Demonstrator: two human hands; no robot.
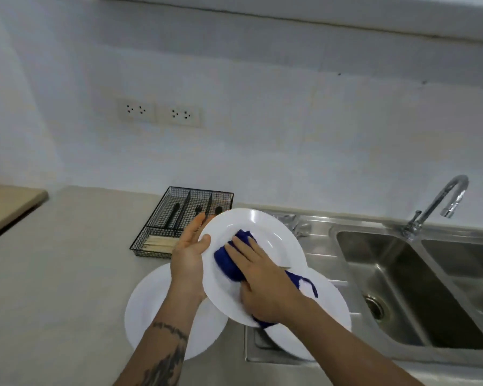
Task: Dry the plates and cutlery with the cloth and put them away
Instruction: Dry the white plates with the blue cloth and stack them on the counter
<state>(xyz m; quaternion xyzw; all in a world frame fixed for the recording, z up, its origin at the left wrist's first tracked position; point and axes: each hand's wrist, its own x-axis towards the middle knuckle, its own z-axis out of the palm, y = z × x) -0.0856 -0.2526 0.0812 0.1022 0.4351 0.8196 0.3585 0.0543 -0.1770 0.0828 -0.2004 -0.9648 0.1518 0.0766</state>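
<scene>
White plate [265, 232], tilted, gripped at left rim by left hand [188, 253]; right hand [258, 277], fingers flat together, pressing blue cloth [229, 264] on it; possibly cutlery in far wire tray [156, 235].

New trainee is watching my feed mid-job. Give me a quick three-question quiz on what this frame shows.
1. True or false: the right hand presses the blue cloth onto the held plate.
2. Which hand grips the held plate's rim?
3. Where does the wire cutlery tray sit? A) in the sink B) on the counter, left of the sink C) on the wooden board

Key: 1 true; 2 the left hand; 3 B.
</scene>
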